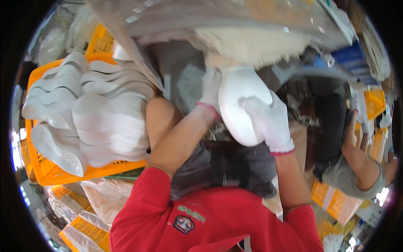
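Note:
A smooth white rounded piece (243,98), long and narrowed toward its near end, is held over my lap. Its exact kind is not clear. My left hand (212,86), in a white knit glove with a pink cuff, grips its left side near the far end; those fingers are mostly hidden. My right hand (270,119), gloved alike, is closed round its right side with the thumb across the top. The far end of the piece lies against the frayed edge of a cream cloth wheel (256,42), under a grey cover (168,21).
On the left, an orange crate (50,176) holds stacked white curved pieces (111,119), one with small holes (63,149). More orange crates (90,229) and plastic sheets stand behind it. At right, another person (357,168) in grey sits close by, near more orange crates (373,103).

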A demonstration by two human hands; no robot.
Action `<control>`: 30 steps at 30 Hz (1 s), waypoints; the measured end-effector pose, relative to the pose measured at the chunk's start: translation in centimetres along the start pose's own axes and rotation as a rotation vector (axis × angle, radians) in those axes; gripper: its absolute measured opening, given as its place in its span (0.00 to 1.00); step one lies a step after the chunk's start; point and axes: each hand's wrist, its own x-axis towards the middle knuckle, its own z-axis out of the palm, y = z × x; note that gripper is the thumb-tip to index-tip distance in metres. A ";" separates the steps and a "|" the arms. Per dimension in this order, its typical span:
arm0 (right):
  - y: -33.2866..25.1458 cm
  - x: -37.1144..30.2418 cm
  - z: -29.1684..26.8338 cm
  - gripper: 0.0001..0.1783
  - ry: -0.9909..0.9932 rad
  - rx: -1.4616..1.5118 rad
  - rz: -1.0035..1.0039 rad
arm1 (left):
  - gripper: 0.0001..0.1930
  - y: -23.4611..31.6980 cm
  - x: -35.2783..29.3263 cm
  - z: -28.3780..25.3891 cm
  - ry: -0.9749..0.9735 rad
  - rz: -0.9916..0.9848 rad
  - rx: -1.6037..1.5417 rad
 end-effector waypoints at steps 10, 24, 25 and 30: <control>-1.7 0.2 2.0 0.32 -0.023 -0.444 -0.105 | 0.13 -1.4 0.3 -5.5 -0.146 0.612 1.056; 0.6 -8.8 -7.8 0.73 0.101 -0.241 -0.023 | 0.30 -4.3 -11.3 4.7 -0.232 0.088 0.288; 0.6 -8.1 -8.3 0.80 0.058 -0.371 -0.069 | 0.31 -5.0 -11.9 5.8 -0.196 0.117 0.363; 0.1 -1.5 -9.4 0.81 0.013 -0.631 -0.169 | 0.27 -5.7 -9.2 9.5 -0.158 0.064 0.233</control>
